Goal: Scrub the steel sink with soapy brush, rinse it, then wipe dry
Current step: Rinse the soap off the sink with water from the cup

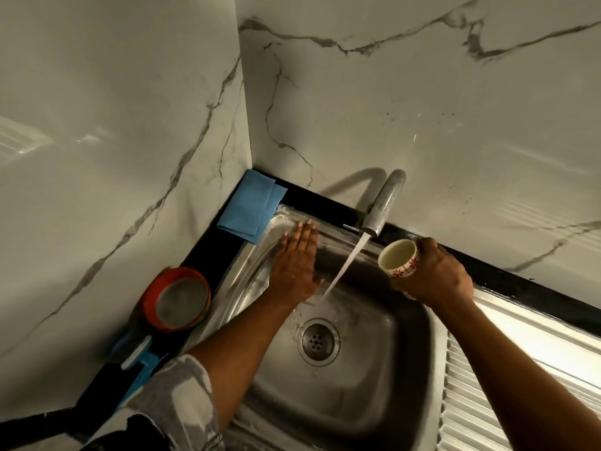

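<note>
The steel sink (367,398) fills the lower middle, its drain (318,342) wet. Water runs from the tap (385,203) into the basin. My left hand (296,265) lies flat with straight fingers on the sink's far left wall and rim. My right hand (434,273) grips a small white cup (398,257) with red flower marks, held to the right of the stream above the sink's back right edge. A folded blue cloth (248,206) lies on the black counter at the sink's far left corner. A blue and white brush (138,354) lies on the counter at lower left.
A red-rimmed bowl (177,299) holding cloudy liquid sits on the black counter left of the sink. The ribbed steel drainboard (507,395) stretches to the right. Marble walls (422,92) close the corner behind and to the left.
</note>
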Motion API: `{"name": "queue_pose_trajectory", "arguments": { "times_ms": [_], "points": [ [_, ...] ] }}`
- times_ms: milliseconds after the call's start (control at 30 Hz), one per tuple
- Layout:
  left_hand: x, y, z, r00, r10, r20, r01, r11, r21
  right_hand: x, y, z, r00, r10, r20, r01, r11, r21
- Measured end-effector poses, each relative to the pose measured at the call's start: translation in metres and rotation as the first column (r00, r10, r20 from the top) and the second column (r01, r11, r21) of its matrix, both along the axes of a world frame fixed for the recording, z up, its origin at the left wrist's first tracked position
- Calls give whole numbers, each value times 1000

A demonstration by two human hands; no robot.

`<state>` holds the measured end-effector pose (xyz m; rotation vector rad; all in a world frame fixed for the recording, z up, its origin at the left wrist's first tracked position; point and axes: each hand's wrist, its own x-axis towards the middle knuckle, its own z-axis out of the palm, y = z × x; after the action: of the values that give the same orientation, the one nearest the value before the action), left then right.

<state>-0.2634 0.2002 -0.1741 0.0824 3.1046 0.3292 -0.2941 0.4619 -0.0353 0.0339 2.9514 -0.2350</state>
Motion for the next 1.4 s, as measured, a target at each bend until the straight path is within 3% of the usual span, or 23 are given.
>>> {"name": "queue_pose_trajectory", "arguments": {
  "times_ms": [200,367,700,833,1233,1400],
  "points": [
    [-5,-23,3,995,92,27,-92,995,-26,35,-28,-27,999,-40,38,49,953,-299],
    [7,-34,9,996,80,35,-77,993,-88,57,-63,-50,987,-105,124,159,784,-600],
    [76,-49,30,995,-41,88,38,999,25,77,-108,-42,948,-251,195,297,481,-825],
    [107,-54,38,995,-24,96,22,1000,22,77,-105,-30,944,-256,206,298,404,-865],
    [137,-33,100,983,6,185,12,995,-100,80,-74,-16,976,-184,115,197,529,-825],
    [125,-37,109,978,-12,206,42,989,-140,75,-74,-6,966,-235,106,224,560,-798]
  ]
}}
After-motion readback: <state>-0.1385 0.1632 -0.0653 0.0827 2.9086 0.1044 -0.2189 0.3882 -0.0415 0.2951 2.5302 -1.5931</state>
